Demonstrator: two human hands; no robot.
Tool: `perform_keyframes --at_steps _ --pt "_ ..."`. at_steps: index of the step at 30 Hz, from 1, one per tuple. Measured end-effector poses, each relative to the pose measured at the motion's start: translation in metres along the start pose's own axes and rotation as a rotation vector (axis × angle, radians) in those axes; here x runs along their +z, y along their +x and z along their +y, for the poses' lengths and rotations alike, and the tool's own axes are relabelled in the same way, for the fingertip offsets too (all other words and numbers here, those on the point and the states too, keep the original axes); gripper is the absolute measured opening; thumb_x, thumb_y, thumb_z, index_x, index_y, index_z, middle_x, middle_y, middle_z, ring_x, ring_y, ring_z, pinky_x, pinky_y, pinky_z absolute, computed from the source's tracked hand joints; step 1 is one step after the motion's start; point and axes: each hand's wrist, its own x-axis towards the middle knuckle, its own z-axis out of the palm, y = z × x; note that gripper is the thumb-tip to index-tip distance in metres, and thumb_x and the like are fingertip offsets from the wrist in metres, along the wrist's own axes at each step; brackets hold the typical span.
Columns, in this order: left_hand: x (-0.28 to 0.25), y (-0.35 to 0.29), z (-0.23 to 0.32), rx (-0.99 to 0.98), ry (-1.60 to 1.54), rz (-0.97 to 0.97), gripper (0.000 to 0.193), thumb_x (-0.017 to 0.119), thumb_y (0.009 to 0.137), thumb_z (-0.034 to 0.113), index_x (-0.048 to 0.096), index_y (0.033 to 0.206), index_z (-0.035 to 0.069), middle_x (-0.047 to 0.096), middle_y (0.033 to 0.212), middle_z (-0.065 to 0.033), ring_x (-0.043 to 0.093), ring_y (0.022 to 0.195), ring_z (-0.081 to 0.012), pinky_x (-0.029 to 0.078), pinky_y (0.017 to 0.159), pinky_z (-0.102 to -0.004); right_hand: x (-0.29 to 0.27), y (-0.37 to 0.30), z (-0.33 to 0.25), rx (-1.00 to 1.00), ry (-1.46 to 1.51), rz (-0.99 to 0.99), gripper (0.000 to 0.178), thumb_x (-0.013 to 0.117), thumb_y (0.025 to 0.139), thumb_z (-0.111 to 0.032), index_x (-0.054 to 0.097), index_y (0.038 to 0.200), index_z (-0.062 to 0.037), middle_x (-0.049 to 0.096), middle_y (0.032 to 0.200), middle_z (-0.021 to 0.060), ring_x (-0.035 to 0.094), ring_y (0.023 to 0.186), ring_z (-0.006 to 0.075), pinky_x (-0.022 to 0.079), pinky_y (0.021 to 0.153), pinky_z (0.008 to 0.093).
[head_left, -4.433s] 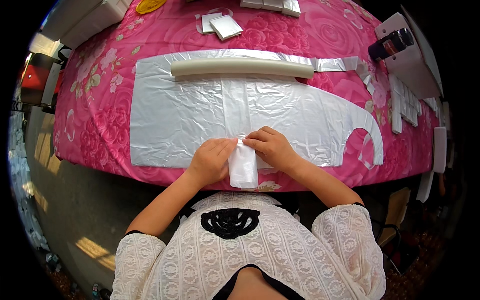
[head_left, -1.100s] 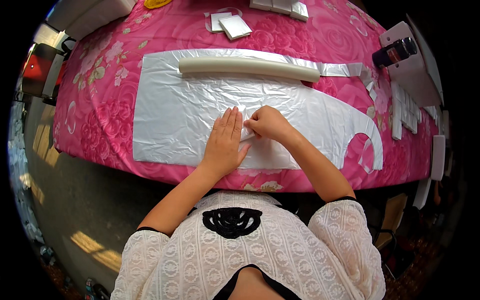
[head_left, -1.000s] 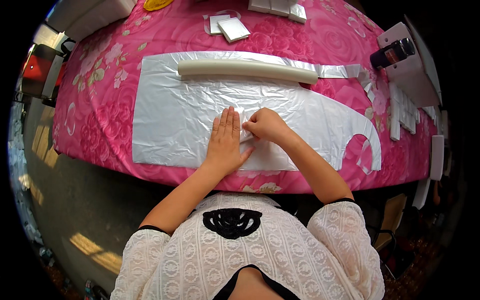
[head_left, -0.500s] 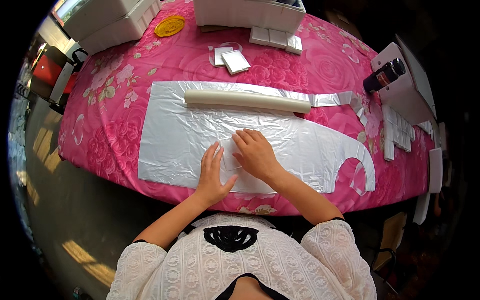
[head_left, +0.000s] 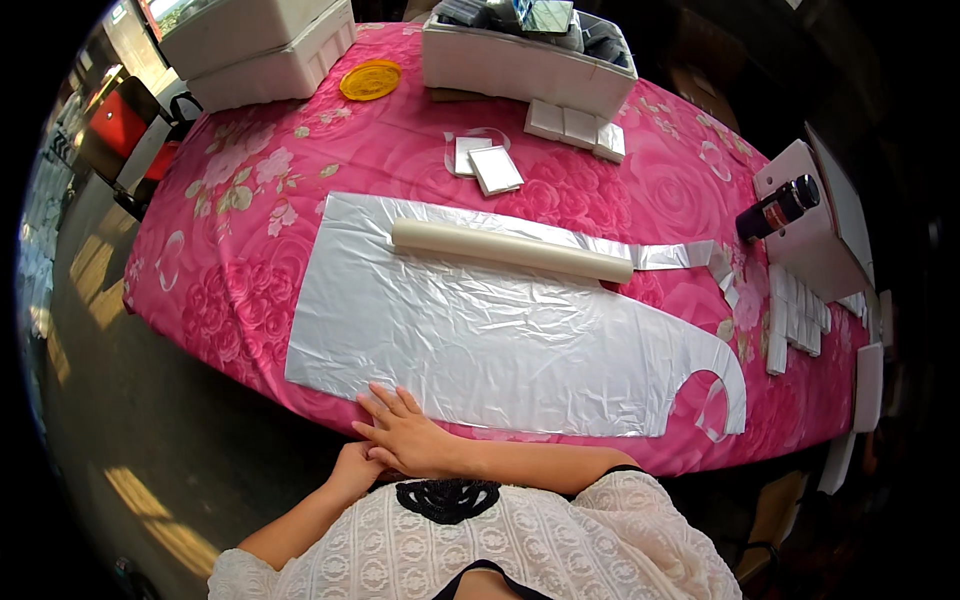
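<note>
Two hands at the near edge of the table (head_left: 250, 200), close to the body. Right hand (head_left: 410, 440) flat and released, fingers (head_left: 385, 402) spread, tips just touching the near edge of the silver plastic sheet (head_left: 480, 340), grasping nothing. Left hand (head_left: 350, 470) tucked partly under the right wrist, off the sheet; clenched or released, cannot tell, fingers hidden. Sheet spread wide across the pink floral cloth (head_left: 620, 180), cut with a curved neck-like notch and a thin strap (head_left: 715, 400) at its right end, near edge hanging a little past the table edge. Cream roll (head_left: 510, 250) lying across the far edge of the sheet, a narrow silver strip (head_left: 680, 255) trailing from it toward the right. Beyond, well apart: two small flat white packets (head_left: 485, 165), a row of small white blocks (head_left: 580, 128) against a white foam box (head_left: 520, 65), a yellow lid (head_left: 370, 80), a dark bottle (head_left: 780, 208) on a white board at the right.

Likely trouble, judged from this layout: thin film with only fingertips on it, so a sideways drag of the right hand probably wrinkles or slides the sheet off the edge. Overhang at the front adds pull toward the floor. Roll unblocked, apt to turn if the sheet shifts under it. Thin strap at the notch prone to tearing or folding under a sharp tug.
</note>
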Motion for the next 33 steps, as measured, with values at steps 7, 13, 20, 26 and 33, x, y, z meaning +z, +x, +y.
perform_keyframes --at_steps 7,13,20,26,33 --pt "-0.012 0.017 0.054 1.085 0.725 0.343 0.025 0.068 0.068 0.009 0.061 0.091 0.003 0.064 0.096 -0.0135 0.063 0.079 -0.0275 0.050 0.069 -0.0337 -0.086 0.001 0.057 -0.095 0.055 0.124 0.009 0.067 0.071 -0.009 0.060 0.076 -0.0073 0.058 0.106 0.0061 0.046 0.110 0.0282 0.033 0.095 0.0432" --pt "-0.008 0.028 0.070 1.109 0.738 0.312 0.029 0.067 0.067 0.008 0.060 0.096 0.005 0.057 0.112 -0.0128 0.058 0.097 -0.0290 0.048 0.079 -0.0354 -0.199 0.051 0.164 0.434 0.272 0.709 0.015 0.062 0.081 -0.014 0.064 0.089 -0.0015 0.061 0.075 0.0071 0.057 0.071 0.0167 0.045 0.065 0.0286" --pt "-0.006 0.033 0.063 1.110 0.770 0.256 0.032 0.067 0.068 0.008 0.060 0.099 0.005 0.056 0.114 -0.0122 0.058 0.095 -0.0290 0.048 0.079 -0.0358 -0.254 0.068 0.253 0.819 -0.122 0.735 0.027 0.064 0.077 -0.018 0.063 0.096 0.0003 0.066 0.083 0.0122 0.062 0.075 0.0211 0.048 0.069 0.0309" --pt "-0.007 0.034 0.061 1.108 0.762 0.274 0.032 0.066 0.068 0.007 0.060 0.099 0.005 0.056 0.114 -0.0131 0.058 0.095 -0.0293 0.048 0.079 -0.0358 -0.238 0.051 0.230 0.649 -0.211 0.831 0.034 0.064 0.076 -0.024 0.062 0.100 -0.0002 0.063 0.097 0.0160 0.059 0.091 0.0302 0.044 0.081 0.0367" --pt "0.014 0.044 0.075 1.198 0.797 0.146 0.030 0.065 0.070 0.007 0.059 0.099 0.003 0.055 0.116 -0.0132 0.057 0.097 -0.0292 0.048 0.080 -0.0359 -0.201 -0.071 0.149 0.444 -0.472 0.529 0.040 0.066 0.076 -0.026 0.059 0.109 -0.0037 0.060 0.097 0.0131 0.053 0.093 0.0289 0.043 0.081 0.0378"
